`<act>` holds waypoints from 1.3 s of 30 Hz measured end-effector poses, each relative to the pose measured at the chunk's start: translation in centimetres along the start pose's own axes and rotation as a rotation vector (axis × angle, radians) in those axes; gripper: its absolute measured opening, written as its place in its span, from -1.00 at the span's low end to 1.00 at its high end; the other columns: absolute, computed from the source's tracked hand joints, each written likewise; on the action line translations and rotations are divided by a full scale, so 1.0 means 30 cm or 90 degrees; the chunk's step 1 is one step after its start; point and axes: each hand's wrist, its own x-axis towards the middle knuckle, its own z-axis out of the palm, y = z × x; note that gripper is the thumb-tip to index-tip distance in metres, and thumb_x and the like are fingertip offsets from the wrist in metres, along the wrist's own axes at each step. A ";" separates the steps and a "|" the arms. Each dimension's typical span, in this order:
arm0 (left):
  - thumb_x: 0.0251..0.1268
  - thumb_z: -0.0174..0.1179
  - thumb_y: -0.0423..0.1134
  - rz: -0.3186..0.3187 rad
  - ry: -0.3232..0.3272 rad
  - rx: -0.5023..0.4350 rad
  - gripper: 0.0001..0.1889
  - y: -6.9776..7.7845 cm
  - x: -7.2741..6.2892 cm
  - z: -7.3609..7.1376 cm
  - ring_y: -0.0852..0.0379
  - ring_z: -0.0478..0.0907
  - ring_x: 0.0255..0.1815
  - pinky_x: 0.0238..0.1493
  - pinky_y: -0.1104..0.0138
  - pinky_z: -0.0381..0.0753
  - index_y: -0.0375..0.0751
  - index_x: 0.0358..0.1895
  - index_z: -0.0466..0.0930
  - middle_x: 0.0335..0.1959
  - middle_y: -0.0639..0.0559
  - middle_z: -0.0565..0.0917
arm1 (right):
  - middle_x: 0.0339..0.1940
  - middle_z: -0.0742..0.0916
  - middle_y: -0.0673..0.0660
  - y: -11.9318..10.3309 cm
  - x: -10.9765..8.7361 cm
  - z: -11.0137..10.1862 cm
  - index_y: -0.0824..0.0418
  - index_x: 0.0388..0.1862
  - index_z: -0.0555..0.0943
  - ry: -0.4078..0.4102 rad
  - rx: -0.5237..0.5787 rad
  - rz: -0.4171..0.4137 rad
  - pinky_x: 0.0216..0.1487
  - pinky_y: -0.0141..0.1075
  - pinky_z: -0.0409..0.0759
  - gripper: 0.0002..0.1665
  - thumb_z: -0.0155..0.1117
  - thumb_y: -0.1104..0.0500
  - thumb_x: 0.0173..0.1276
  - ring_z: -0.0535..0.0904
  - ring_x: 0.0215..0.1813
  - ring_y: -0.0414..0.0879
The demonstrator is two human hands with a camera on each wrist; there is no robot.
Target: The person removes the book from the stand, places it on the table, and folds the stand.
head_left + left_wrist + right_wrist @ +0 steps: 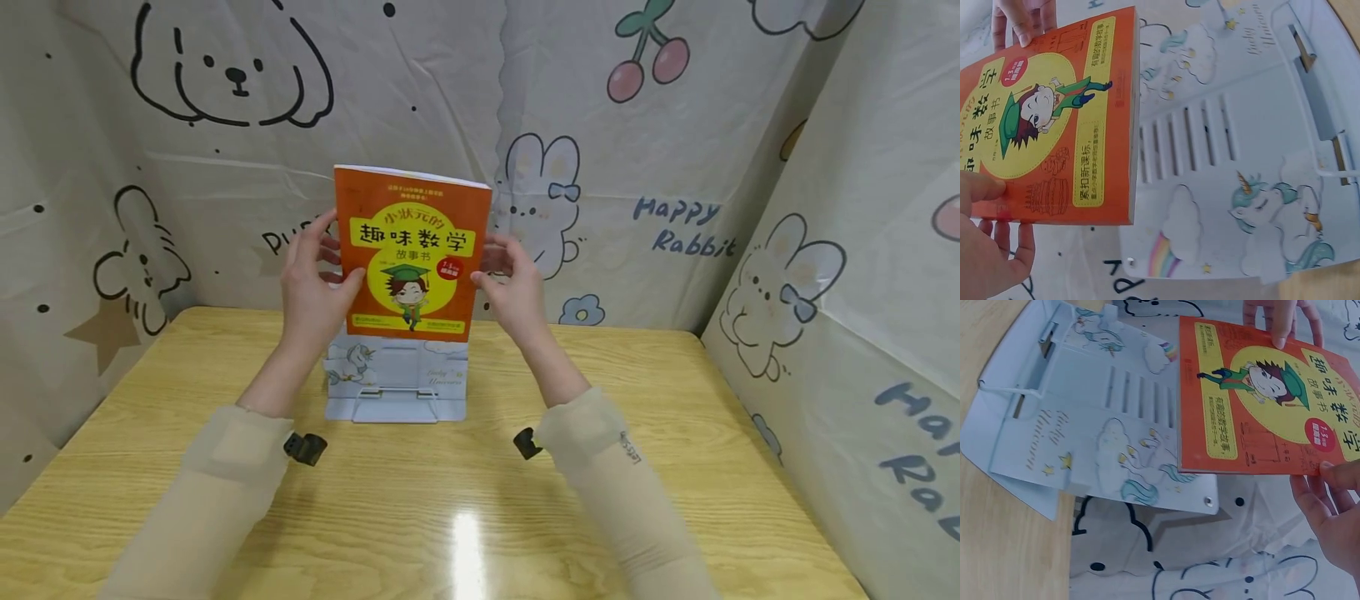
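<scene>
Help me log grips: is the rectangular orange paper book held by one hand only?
No, the left hand and the right hand both grip the orange book with their fingers, at opposite side edges.

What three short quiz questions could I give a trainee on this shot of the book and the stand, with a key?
1. Multiple choice: which creature is printed on the white stand? A) elephant B) unicorn C) turtle
2. Open: where does each hand hold the orange book?
3. True or false: the book's bottom edge rests on the stand's base.

Key:
1. B.
2. The left hand grips the book's left edge and the right hand its right edge, each with the thumb on the front cover.
3. False; the bottom edge is up clear of the base.
</scene>
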 end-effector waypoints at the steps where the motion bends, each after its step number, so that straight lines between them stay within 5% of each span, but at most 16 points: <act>1: 0.20 0.25 -0.35 0.001 -0.001 -0.003 -0.30 0.009 0.001 -0.001 0.09 0.45 -0.17 -0.16 0.27 0.59 0.17 0.38 0.20 -0.04 -0.14 0.41 | -0.06 0.67 0.14 -0.007 0.001 -0.011 0.18 0.13 0.46 -0.003 -0.005 -0.006 -0.09 -0.27 0.66 -0.52 0.27 0.39 0.24 0.58 -0.11 -0.07; 11: 0.17 0.28 -0.36 0.007 -0.026 -0.036 -0.28 0.092 -0.005 -0.009 0.12 0.46 -0.15 -0.17 0.38 0.58 0.18 0.37 0.23 -0.05 -0.11 0.43 | 0.01 0.66 0.14 -0.055 -0.018 -0.109 0.19 0.19 0.44 -0.030 -0.028 -0.016 0.04 -0.26 0.61 -0.48 0.32 0.28 0.23 0.58 -0.04 -0.08; 19: 0.15 0.27 -0.42 -0.009 -0.064 -0.054 -0.24 0.171 -0.010 -0.018 0.11 0.44 -0.14 -0.15 0.24 0.62 0.22 0.38 0.22 -0.05 -0.11 0.43 | 0.03 0.65 0.18 -0.095 -0.042 -0.191 0.23 0.19 0.45 -0.050 -0.008 -0.053 -0.04 -0.28 0.65 -0.46 0.33 0.25 0.22 0.59 -0.03 -0.05; 26: 0.14 0.28 -0.43 -0.041 -0.121 -0.086 -0.19 0.220 -0.013 -0.029 0.10 0.44 -0.08 -0.14 0.29 0.62 0.28 0.41 0.18 0.01 -0.09 0.42 | 0.03 0.64 0.19 -0.127 -0.062 -0.256 0.27 0.20 0.45 -0.065 0.010 -0.082 -0.08 -0.39 0.63 -0.45 0.33 0.30 0.22 0.58 -0.05 -0.07; 39: 0.10 0.30 -0.48 -0.032 -0.199 -0.162 -0.09 0.300 -0.049 -0.029 0.15 0.46 -0.05 -0.18 0.47 0.60 0.37 0.43 0.12 0.02 0.00 0.42 | 0.08 0.62 0.11 -0.158 -0.108 -0.381 0.24 0.23 0.44 -0.087 0.082 -0.069 -0.08 -0.40 0.64 -0.47 0.28 0.30 0.26 0.55 0.00 -0.02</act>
